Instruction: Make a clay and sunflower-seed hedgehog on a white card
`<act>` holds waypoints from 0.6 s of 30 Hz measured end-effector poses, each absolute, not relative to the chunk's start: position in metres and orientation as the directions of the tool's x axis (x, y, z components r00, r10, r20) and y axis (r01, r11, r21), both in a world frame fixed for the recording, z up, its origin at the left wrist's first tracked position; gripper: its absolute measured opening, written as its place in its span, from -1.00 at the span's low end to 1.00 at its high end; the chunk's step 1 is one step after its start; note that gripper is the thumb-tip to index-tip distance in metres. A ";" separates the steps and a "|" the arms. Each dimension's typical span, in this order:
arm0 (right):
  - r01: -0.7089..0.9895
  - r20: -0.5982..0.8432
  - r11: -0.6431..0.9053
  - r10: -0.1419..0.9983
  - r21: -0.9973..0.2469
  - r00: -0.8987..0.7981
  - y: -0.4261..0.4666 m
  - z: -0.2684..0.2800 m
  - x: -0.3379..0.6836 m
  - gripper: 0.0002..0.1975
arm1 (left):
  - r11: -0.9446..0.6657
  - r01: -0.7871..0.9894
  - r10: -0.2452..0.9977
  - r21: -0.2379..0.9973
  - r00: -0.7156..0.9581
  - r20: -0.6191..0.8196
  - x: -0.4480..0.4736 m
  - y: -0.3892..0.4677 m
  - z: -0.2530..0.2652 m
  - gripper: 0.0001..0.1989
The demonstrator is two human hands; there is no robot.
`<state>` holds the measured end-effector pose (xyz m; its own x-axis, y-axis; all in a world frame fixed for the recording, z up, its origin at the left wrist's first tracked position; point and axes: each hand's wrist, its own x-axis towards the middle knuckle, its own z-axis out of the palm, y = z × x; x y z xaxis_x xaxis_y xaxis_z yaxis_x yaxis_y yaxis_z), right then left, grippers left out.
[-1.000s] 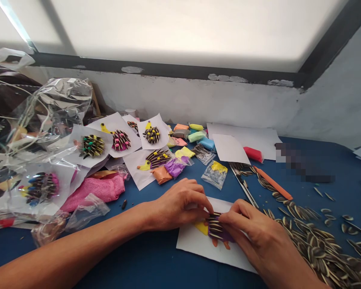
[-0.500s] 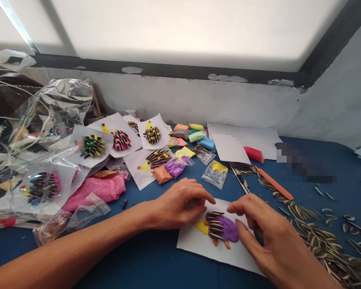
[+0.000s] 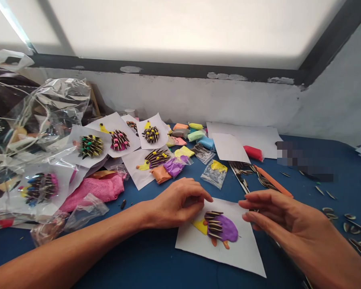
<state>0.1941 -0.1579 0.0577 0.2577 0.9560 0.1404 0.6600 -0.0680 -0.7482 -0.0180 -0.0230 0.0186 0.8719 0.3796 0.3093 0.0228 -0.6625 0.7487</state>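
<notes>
A hedgehog picture lies on a white paper sheet. It has a purple clay body, a yellow clay head and orange feet. Striped sunflower seeds stick in the left part of the body in a row. My left hand rests at the sheet's upper left edge, fingers loosely curled, thumb and forefinger apart, nothing visible in them. To the right of the clay hovers my right hand, thumb and forefinger apart. A small dark spot shows between its fingers; I cannot tell whether it is held.
Finished seed hedgehogs on paper lie at the left, near a pink cloth and crumpled clear plastic. Clay packets sit at the back. An orange stick, a metal tool and loose seeds are on the right.
My right hand has moved right and slightly up, away from the purple clay, uncovering its right end and the sheet's corner. My left hand has stayed nearly where it was.
</notes>
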 end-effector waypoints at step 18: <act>0.934 0.341 0.179 0.938 -0.309 -0.066 -0.162 0.047 0.198 -0.84 | -0.742 0.010 0.326 0.670 0.879 0.349 -0.019 -0.023 0.015 -0.77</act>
